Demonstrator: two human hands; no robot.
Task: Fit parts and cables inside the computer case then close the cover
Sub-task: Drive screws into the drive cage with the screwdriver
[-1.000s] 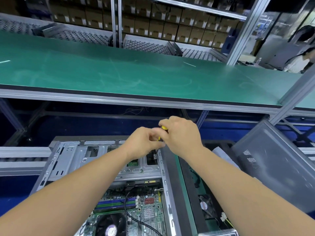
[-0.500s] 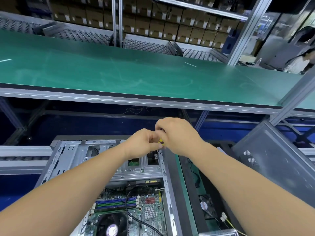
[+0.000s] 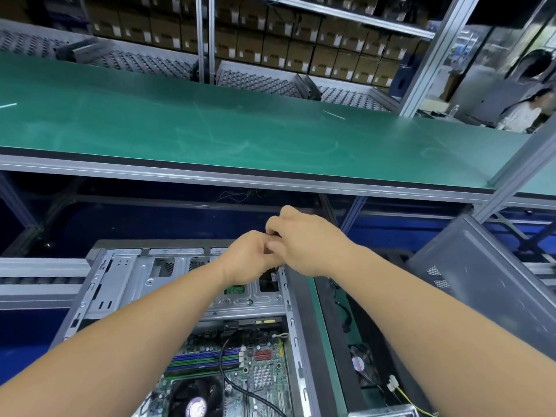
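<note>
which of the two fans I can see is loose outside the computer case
The small fan with the red-and-blue label, lying on the green strip right of the case; the larger black one sits on the motherboard.

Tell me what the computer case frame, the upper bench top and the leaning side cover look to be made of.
Computer case frame: bare sheet metal, probably steel, dull silver with stamped slots and folded edges.
Upper bench top: green mat, likely rubber or vinyl, matte with pale scuffs, edged by a silver metal rail.
Side cover: seemingly painted sheet metal, dark grey and smooth, with a perforated vent patch.
</note>
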